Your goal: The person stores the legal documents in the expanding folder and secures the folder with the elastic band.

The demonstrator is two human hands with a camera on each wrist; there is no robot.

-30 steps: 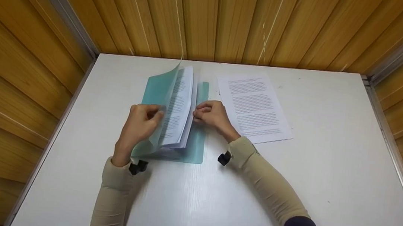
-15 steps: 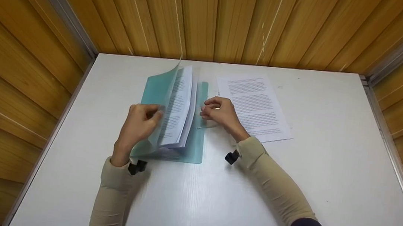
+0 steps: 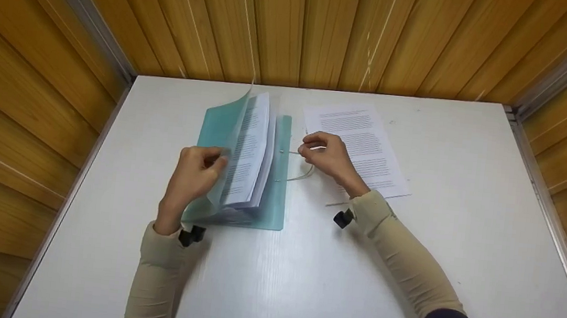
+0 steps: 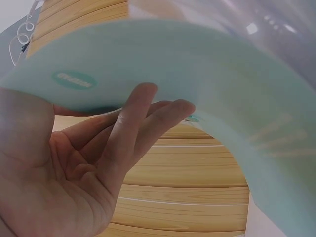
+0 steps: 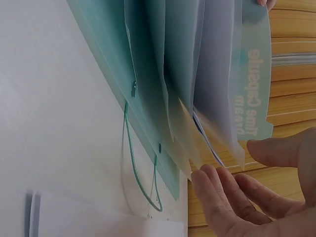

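Observation:
A teal display folder (image 3: 224,124) lies partly open, its clear pockets holding printed sheets (image 3: 250,150). My left hand (image 3: 197,171) pinches the edge of its raised cover (image 4: 133,54) between thumb and fingers. From two holes in the back cover (image 3: 276,205) a loop of elastic cord (image 5: 133,168) hangs loose. Over the table right of the folder, my right hand (image 3: 330,156) has thumb and fingers apart, holding nothing. In the right wrist view its fingertips (image 5: 200,177) appear by the pockets' edges. Head-on, this hand overlaps part of the cord loop.
A printed sheet of paper (image 3: 364,141) lies right of the folder, partly behind my right hand. Both stand on a white table (image 3: 228,279). Wood-patterned panels (image 3: 302,29) rise at the back and both sides.
My right hand has moved right, away from the folder's page edges, and the cord loop now shows beside it. The left hand and the raised cover stay nearly where they were.

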